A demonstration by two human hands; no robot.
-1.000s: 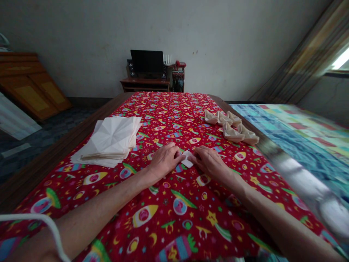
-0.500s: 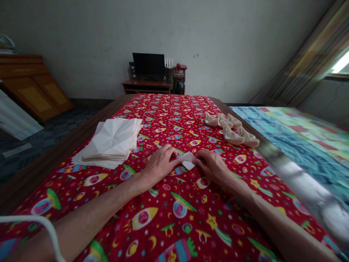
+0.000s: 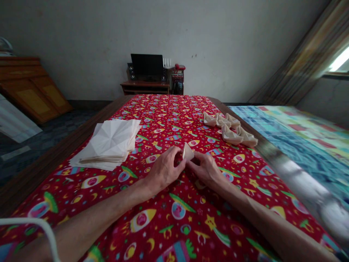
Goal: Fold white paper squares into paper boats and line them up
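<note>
Left hand (image 3: 165, 171) and right hand (image 3: 205, 169) are pinching a small folded white paper (image 3: 188, 151) between them, just above the red rocket-print cloth (image 3: 174, 214) on the desk (image 3: 65, 145) (folded paper stack (image 3: 107, 143) on the left, little paper boats (image 3: 230, 131) on the right).

Paper (image 3: 188, 151) between left hand (image 3: 164, 171), right hand (image 3: 205, 169)

Gap between left hand (image 3: 165, 171) and paper sheet stack (image 3: 107, 142); folded paper boats (image 3: 230, 129) obstruct beyond right hand (image 3: 205, 169), gap there seemingly wider.
</note>
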